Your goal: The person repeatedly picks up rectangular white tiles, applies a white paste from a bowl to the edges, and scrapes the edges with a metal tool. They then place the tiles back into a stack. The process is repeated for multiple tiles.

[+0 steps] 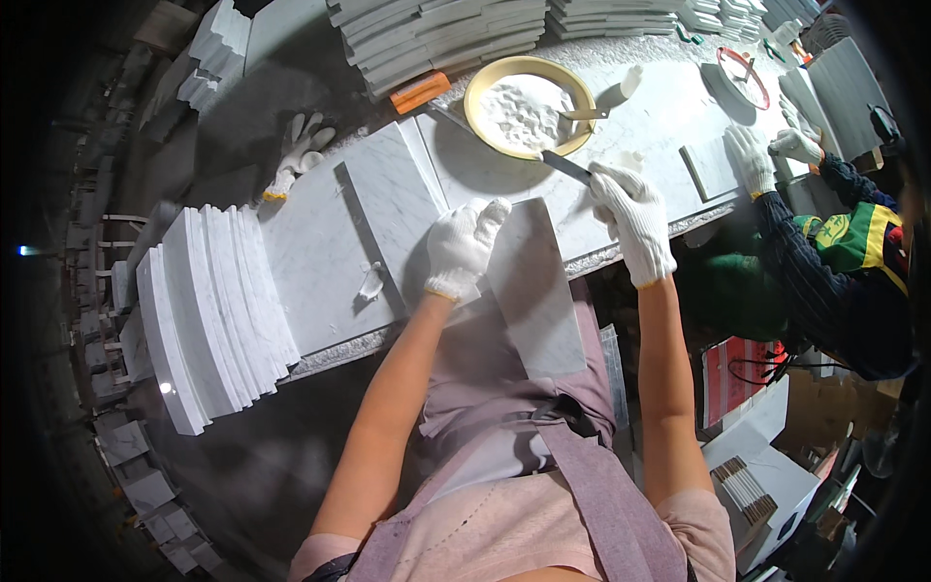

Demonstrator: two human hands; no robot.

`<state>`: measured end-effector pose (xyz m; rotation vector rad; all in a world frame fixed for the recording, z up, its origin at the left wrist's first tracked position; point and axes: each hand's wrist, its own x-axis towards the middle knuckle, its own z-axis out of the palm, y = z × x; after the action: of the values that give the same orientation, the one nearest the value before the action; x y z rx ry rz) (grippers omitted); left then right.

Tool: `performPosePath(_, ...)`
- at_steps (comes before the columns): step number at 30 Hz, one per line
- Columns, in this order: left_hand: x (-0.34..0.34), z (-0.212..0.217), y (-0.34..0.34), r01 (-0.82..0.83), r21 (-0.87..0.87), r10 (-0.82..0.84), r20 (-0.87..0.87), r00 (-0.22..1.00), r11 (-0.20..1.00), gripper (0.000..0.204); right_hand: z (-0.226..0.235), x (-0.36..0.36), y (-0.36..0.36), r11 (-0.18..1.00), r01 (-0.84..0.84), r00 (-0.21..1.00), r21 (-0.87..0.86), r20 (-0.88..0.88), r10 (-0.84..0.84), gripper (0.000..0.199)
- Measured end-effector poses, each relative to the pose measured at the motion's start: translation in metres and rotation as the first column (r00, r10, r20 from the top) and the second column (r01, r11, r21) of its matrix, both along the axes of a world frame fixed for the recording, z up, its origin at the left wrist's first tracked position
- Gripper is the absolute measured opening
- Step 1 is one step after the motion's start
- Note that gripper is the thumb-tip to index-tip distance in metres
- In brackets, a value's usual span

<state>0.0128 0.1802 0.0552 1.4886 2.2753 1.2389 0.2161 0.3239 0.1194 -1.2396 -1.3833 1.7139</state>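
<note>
My left hand point(461, 247), in a white knit glove, is closed on the upper left edge of a grey-white marble tile point(533, 291). The tile leans over the bench's near edge toward my lap. My right hand point(632, 218), gloved too, grips a putty knife point(565, 167); its handle is hidden in the fingers. The dark blade points left, near the front rim of a yellow bowl point(475, 121). White paste or powder point(524, 109) fills much of the bowl. A second spatula point(587, 114) with a tan handle rests in it.
Tile stacks stand at left point(218, 310) and far back point(441, 44). Another marble tile point(393, 184), an orange block point(420, 92), a loose glove point(299, 155) and a white lump point(370, 281) lie on the bench. At right a co-worker's gloved hands point(749, 160) work near a red-rimmed bowl point(722, 63).
</note>
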Motion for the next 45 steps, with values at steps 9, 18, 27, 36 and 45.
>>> performPosePath(9,-0.001,-0.002,-0.001,0.008,0.000,-0.008,0.010,1.000,1.000,0.038,0.002,0.029,-0.041,0.997,0.074,0.994,-0.012,0.077,-0.073,0.035)
performPosePath(18,-0.001,-0.005,-0.001,-0.008,0.006,0.008,0.013,1.000,1.000,0.038,0.003,0.024,-0.047,0.996,0.078,0.991,0.040,0.103,-0.081,0.034)
performPosePath(27,-0.002,-0.006,-0.001,0.004,0.008,-0.005,0.029,1.000,1.000,0.041,0.004,0.023,-0.046,0.994,0.074,0.987,0.085,0.140,-0.085,0.033)
performPosePath(36,-0.002,-0.004,-0.001,-0.002,-0.042,0.002,0.008,1.000,0.999,0.041,-0.002,0.022,-0.045,0.994,0.055,0.992,0.096,0.111,-0.065,0.030)
performPosePath(45,0.001,-0.002,-0.001,-0.004,0.000,0.004,0.026,1.000,1.000,0.033,0.006,0.028,-0.042,0.996,0.012,0.980,0.088,0.198,-0.030,0.030)
